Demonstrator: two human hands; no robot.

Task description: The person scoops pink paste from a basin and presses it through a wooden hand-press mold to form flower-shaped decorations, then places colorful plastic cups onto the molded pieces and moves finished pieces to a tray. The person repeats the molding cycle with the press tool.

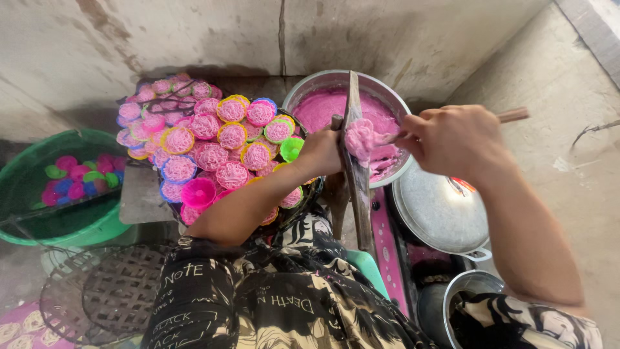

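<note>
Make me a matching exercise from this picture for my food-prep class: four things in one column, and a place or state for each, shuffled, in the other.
Things:
1. Green tub
2. Metal bowl
3. Lid
4. Wooden press

Places or states:
A. Holds pink dough
B. Held upright by the left hand
C. Far left, holding loose coloured moulds
D. Lying below the right hand

Pairs: 1-C, 2-A, 3-D, 4-B

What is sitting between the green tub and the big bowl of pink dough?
In the head view, a stack of small round moulds topped with pink noodle nests.
</note>
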